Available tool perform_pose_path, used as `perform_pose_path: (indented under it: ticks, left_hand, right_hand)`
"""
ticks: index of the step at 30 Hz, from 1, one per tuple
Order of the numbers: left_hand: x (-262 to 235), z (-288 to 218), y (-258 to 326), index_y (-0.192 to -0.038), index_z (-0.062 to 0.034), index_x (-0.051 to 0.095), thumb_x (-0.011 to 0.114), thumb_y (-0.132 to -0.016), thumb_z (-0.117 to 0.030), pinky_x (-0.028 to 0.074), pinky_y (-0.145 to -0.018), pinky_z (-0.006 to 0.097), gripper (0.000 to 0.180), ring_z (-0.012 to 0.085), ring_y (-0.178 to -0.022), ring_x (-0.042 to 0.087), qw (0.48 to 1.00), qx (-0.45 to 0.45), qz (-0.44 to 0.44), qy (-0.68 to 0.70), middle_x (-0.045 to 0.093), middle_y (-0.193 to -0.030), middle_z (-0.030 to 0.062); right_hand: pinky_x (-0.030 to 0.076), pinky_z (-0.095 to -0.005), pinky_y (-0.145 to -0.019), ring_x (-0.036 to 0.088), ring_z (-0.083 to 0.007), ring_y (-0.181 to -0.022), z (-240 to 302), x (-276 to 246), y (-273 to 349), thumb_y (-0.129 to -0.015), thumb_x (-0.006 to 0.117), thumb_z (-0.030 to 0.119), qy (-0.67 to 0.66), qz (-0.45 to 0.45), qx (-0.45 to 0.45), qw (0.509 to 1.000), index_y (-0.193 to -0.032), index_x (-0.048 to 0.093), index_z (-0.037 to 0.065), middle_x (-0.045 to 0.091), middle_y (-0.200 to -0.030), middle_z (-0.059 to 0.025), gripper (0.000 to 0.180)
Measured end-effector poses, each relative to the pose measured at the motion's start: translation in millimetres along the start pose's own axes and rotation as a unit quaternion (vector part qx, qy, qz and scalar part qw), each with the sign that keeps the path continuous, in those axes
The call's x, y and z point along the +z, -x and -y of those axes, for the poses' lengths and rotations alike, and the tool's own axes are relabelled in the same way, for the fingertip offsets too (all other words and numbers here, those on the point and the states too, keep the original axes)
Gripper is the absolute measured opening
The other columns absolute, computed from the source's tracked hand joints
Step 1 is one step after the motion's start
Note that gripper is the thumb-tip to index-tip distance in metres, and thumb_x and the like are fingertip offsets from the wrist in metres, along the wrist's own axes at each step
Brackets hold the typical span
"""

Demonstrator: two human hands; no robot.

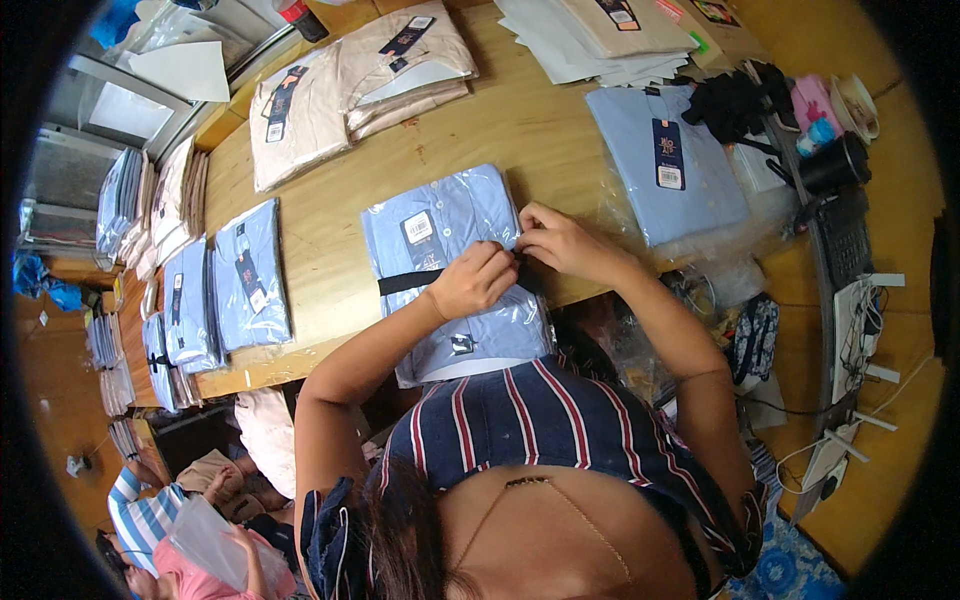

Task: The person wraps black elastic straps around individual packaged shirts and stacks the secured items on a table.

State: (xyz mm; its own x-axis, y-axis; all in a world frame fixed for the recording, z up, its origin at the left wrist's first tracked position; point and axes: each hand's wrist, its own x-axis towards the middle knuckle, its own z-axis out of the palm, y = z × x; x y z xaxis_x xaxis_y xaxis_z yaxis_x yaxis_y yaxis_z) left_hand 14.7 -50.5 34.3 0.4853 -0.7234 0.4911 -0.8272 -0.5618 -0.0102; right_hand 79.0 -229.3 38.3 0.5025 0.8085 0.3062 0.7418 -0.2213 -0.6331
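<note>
In front of me at the table's near edge lies a stack of folded light-blue shirts [400, 215] in clear plastic bags, with a paper tag on the top one. Across the stack runs a black cloth strip [408, 282]. My left hand [474, 280] rests over the stack, its fingers closed in a pinch on the strip near the right edge. Close beside it, my right hand [562, 243] pinches the strip too, just off the stack's right side. The fingers partly hide the strip where the hands meet.
Bagged blue shirts [262, 310] lie on the left, beige ones [300, 150] at the back left. Another bagged blue shirt [640, 140] lies on the right, near black cloth strips [735, 105] and a black mug [832, 165]. Two other people [140, 515] sit at the lower left.
</note>
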Motion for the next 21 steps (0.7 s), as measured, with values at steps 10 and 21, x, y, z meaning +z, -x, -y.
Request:
perform_pose_path:
  ticks: [10, 21]
  left_hand:
    - [7.2, 2.2, -1.4, -0.072, -0.0012, 0.042, 0.056, -0.062, 0.001, 0.041, -0.059, 0.028, 0.018, 0.0228, -0.073, 0.053, 0.928, -0.261, -0.051, 0.262, 0.054, -0.077, 0.0125]
    - [23.4, 7.4, -19.4, -0.071, 0.0004, 0.053, 0.059, -0.065, -0.003, 0.043, -0.05, 0.026, 0.009, 0.0187, -0.056, 0.057, 0.856, -0.365, -0.008, 0.366, 0.057, -0.058, 0.0089]
  right_hand:
    - [0.033, -0.0354, -0.069, 0.041, -0.0205, -0.086, -30.9, 28.2, 32.3, -0.066, 0.053, 0.02, 0.184, 0.006, 0.089, 0.979, -0.073, 0.053, 0.006, 0.044, -0.084, -0.0065, 0.015]
    - [0.037, -0.033, -0.063, 0.047, -0.0266, -0.07, 10.4, 0.4, 31.6, -0.073, 0.053, 0.019, -0.134, -0.057, 0.242, 0.959, -0.068, 0.053, -0.001, 0.048, -0.07, -0.0132, 0.021]
